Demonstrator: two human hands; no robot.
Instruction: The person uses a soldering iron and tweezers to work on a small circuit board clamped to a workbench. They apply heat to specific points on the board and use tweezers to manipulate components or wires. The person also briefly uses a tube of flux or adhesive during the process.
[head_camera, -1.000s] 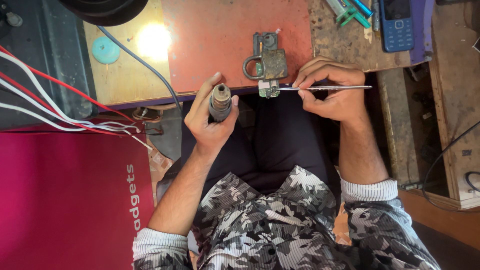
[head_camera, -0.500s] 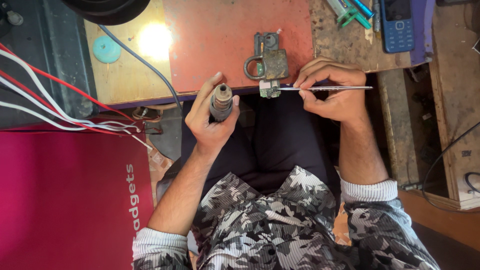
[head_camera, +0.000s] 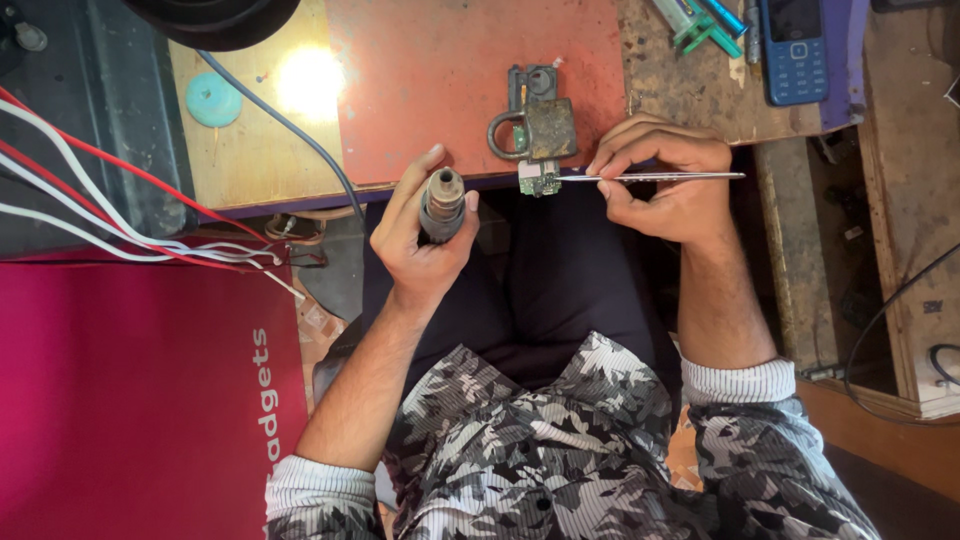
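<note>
While left hand (head_camera: 420, 235) grips nozzle (head_camera: 443, 203), right hand (head_camera: 665, 175) holds tweezers (head_camera: 660, 177)

Dark round object (head_camera: 212, 15) at top — cut off by the frame edge. Phone (head_camera: 793, 45) and green tools (head_camera: 700, 22) cropped at top too. Cylindrical tool's (head_camera: 443, 205) lower body is hidden inside the left hand (head_camera: 420, 245). Small circuit board (head_camera: 540, 180) — components too small to tell. Red and white wires (head_camera: 90, 200) run off left.
</note>
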